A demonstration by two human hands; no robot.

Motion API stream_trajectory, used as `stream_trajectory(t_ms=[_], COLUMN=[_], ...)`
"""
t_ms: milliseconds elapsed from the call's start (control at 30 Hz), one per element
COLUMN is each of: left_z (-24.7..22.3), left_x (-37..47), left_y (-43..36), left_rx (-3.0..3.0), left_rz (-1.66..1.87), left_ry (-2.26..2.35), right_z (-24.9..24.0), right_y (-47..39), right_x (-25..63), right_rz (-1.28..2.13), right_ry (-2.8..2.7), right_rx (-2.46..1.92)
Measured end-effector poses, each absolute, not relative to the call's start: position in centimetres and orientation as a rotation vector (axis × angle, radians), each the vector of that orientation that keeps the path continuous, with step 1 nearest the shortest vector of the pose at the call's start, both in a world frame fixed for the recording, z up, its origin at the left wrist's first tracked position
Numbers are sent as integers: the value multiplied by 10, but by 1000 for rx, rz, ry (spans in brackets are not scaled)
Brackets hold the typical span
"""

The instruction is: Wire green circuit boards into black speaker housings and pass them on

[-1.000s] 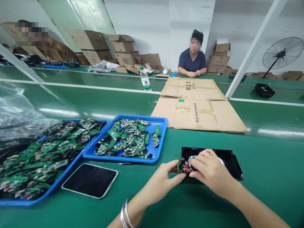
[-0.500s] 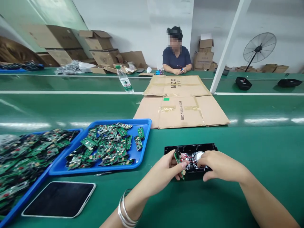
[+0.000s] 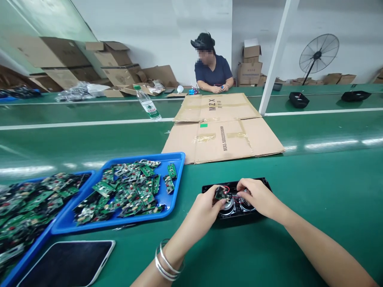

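A small green circuit board (image 3: 222,194) is pinched between the thumb and fingers of my left hand (image 3: 205,206), over the left part of a black speaker housing (image 3: 265,183). Two round speakers (image 3: 229,209) with silver rims sit in the open housing, the right one partly covered by my fingers. Thin red and black wires (image 3: 235,197) run between the board and the speakers. My right hand (image 3: 259,198) is closed at the fingertips on these wires, above the right speaker; the exact spot of the pinch is partly hidden.
Two blue trays (image 3: 178,181) of circuit boards stand to the left, with a tablet-like device (image 3: 67,263) in front. Flattened cardboard (image 3: 209,149) lies ahead, near a water bottle (image 3: 149,107) and a white post (image 3: 273,67). A co-worker (image 3: 214,71) sits across the tables.
My left hand has turned the board flatter over the housing. My right hand has risen off the right speaker and moved left to the wires. The view has shifted slightly right.
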State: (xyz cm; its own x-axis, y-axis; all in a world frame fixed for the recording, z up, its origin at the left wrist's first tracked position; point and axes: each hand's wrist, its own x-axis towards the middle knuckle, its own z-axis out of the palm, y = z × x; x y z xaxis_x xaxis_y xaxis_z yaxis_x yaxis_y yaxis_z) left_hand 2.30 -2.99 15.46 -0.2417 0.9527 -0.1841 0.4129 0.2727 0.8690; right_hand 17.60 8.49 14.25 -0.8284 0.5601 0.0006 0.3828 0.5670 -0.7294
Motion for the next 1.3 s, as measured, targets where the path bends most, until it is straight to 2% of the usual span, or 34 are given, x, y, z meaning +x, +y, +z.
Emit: stream_trajectory(t_ms=[200, 367, 500, 733, 1300], left_z=[151, 151, 150, 151, 154], left_x=[25, 27, 26, 27, 30], left_y=[-30, -29, -28, -29, -33], left_rx=[1237, 1282, 1255, 1206, 1309], left_rz=[879, 868, 912, 944, 1026], left_ry=[1846, 1868, 1849, 1817, 1816], right_z=[144, 142, 138, 133, 123], right_y=[83, 80, 77, 72, 64], right_x=[177, 173, 170, 169, 166], right_rz=[1375, 1077, 1091, 899, 808], right_ry=[-2504, -2668, -2581, -2686, -2654], right_rx=[-795, -730, -700, -674, -663])
